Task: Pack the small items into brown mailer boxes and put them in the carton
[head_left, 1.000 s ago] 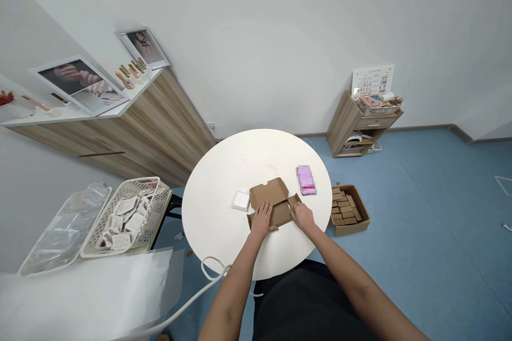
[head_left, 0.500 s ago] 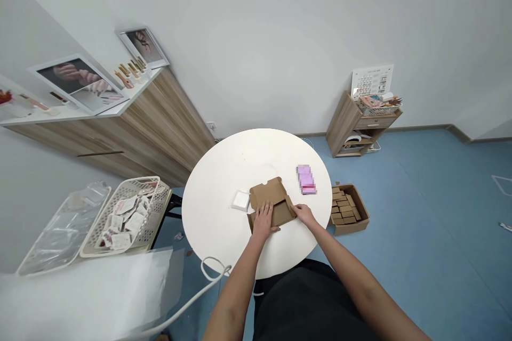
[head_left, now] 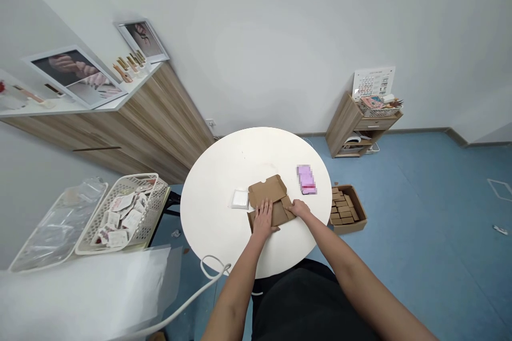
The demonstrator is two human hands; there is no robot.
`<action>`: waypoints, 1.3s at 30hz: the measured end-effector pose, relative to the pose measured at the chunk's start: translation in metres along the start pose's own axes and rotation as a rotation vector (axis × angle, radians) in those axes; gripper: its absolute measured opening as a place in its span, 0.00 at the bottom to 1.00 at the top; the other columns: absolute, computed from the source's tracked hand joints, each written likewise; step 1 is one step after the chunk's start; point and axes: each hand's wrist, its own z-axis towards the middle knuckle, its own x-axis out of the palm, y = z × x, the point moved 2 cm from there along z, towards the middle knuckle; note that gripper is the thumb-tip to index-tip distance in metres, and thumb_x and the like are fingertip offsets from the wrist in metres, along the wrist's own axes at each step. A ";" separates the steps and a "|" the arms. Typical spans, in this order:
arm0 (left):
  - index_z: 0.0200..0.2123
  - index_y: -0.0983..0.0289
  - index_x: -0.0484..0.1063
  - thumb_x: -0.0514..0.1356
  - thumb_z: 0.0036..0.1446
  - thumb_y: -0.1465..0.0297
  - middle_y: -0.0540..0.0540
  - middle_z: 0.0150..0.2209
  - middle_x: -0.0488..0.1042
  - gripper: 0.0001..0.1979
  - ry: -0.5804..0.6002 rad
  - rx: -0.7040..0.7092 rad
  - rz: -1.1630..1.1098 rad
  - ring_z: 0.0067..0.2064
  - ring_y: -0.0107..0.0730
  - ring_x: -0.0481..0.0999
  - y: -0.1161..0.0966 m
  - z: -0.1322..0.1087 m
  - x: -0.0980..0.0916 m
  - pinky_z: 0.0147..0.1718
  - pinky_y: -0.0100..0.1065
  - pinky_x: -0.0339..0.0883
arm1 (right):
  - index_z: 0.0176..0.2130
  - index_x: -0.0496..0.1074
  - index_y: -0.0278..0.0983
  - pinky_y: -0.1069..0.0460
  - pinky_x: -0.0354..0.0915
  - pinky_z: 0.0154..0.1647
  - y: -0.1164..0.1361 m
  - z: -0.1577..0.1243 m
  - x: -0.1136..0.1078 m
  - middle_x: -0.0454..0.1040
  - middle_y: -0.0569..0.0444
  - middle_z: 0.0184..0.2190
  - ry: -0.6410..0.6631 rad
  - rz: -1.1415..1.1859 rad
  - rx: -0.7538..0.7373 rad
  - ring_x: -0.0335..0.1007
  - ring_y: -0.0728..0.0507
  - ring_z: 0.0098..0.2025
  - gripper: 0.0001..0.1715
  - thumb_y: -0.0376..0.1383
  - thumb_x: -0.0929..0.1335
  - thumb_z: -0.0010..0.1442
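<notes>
Touching a cardboard box point(head_left: 267, 191), left hand point(head_left: 263, 219) and right hand point(head_left: 300, 209) hide its flaps; grip unclear.

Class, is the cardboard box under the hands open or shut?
Open: the lid of the cardboard box lies folded back on the table, beyond the left hand and right hand resting on it.

We note a round white tabletop point(head_left: 224, 170) carrying three items: a partly folded kraft cardboard box point(head_left: 267, 192) near its centre, a small white square packet point(head_left: 240, 199) just left of it, and a pink packet point(head_left: 306, 179) to its right, print blurred.
</notes>
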 end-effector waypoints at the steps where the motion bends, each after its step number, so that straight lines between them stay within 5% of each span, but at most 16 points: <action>1: 0.70 0.63 0.33 0.70 0.41 0.55 0.66 0.71 0.42 0.63 -0.014 -0.003 0.003 0.71 0.54 0.40 -0.002 -0.002 0.001 0.66 0.56 0.39 | 0.42 0.72 0.38 0.52 0.62 0.32 0.001 0.001 -0.002 0.77 0.48 0.44 0.010 -0.029 0.002 0.75 0.41 0.43 0.19 0.49 0.68 0.58; 7: 0.70 0.64 0.33 0.70 0.42 0.54 0.66 0.70 0.42 0.63 -0.047 -0.008 0.031 0.71 0.54 0.40 -0.006 -0.005 0.006 0.66 0.57 0.37 | 0.42 0.73 0.37 0.50 0.65 0.38 0.009 -0.002 0.003 0.76 0.45 0.45 -0.042 -0.116 -0.049 0.74 0.39 0.48 0.11 0.35 0.64 0.61; 12: 0.70 0.65 0.33 0.69 0.43 0.54 0.67 0.70 0.44 0.62 -0.050 0.037 0.037 0.71 0.54 0.41 -0.001 -0.002 0.004 0.66 0.56 0.37 | 0.47 0.70 0.36 0.48 0.65 0.41 0.008 -0.016 0.005 0.74 0.43 0.47 -0.095 -0.153 -0.103 0.73 0.38 0.47 0.14 0.36 0.62 0.62; 17: 0.70 0.65 0.33 0.70 0.42 0.55 0.66 0.70 0.43 0.63 -0.030 0.107 0.054 0.71 0.53 0.40 0.003 0.008 0.000 0.67 0.56 0.37 | 0.56 0.63 0.34 0.44 0.63 0.52 0.014 -0.036 -0.010 0.67 0.40 0.56 -0.362 -0.330 -0.529 0.63 0.35 0.56 0.30 0.42 0.68 0.58; 20: 0.70 0.66 0.33 0.70 0.40 0.56 0.67 0.70 0.44 0.64 -0.012 0.140 0.069 0.71 0.53 0.41 0.003 0.013 -0.002 0.67 0.55 0.37 | 0.63 0.57 0.33 0.40 0.52 0.64 0.020 -0.036 -0.009 0.59 0.39 0.64 -0.280 -0.478 -0.761 0.51 0.32 0.65 0.48 0.42 0.74 0.50; 23: 0.70 0.66 0.34 0.70 0.40 0.57 0.67 0.70 0.45 0.63 0.001 0.172 0.069 0.70 0.53 0.42 0.003 0.016 -0.001 0.66 0.55 0.37 | 0.68 0.50 0.32 0.38 0.45 0.68 0.021 -0.024 -0.003 0.52 0.38 0.68 -0.153 -0.548 -0.727 0.42 0.30 0.69 0.62 0.45 0.77 0.43; 28: 0.69 0.64 0.38 0.68 0.43 0.54 0.67 0.69 0.47 0.59 -0.050 0.171 0.010 0.70 0.54 0.44 0.007 0.010 -0.007 0.65 0.57 0.37 | 0.69 0.45 0.32 0.40 0.46 0.68 0.022 -0.013 0.003 0.47 0.39 0.69 -0.071 -0.538 -0.640 0.41 0.31 0.70 0.68 0.47 0.77 0.41; 33: 0.62 0.62 0.58 0.61 0.55 0.57 0.64 0.62 0.61 0.34 -0.242 -0.034 -0.106 0.63 0.52 0.59 0.029 -0.021 -0.035 0.58 0.51 0.54 | 0.70 0.42 0.29 0.45 0.48 0.68 0.021 -0.012 0.005 0.42 0.40 0.70 -0.024 -0.492 -0.577 0.37 0.33 0.71 0.70 0.44 0.77 0.41; 36: 0.44 0.61 0.74 0.55 0.61 0.63 0.60 0.44 0.72 0.13 -0.290 -0.301 -0.081 0.49 0.46 0.69 0.040 -0.046 -0.045 0.47 0.44 0.61 | 0.70 0.42 0.31 0.46 0.48 0.68 0.020 -0.010 0.008 0.41 0.43 0.71 -0.008 -0.467 -0.560 0.34 0.33 0.72 0.70 0.45 0.78 0.41; 39: 0.31 0.61 0.76 0.54 0.62 0.62 0.59 0.35 0.72 0.15 -0.213 -0.410 -0.021 0.43 0.45 0.68 0.036 -0.058 -0.041 0.43 0.44 0.59 | 0.70 0.41 0.33 0.46 0.48 0.68 0.018 -0.007 0.010 0.40 0.44 0.71 0.000 -0.447 -0.555 0.33 0.33 0.72 0.71 0.46 0.78 0.41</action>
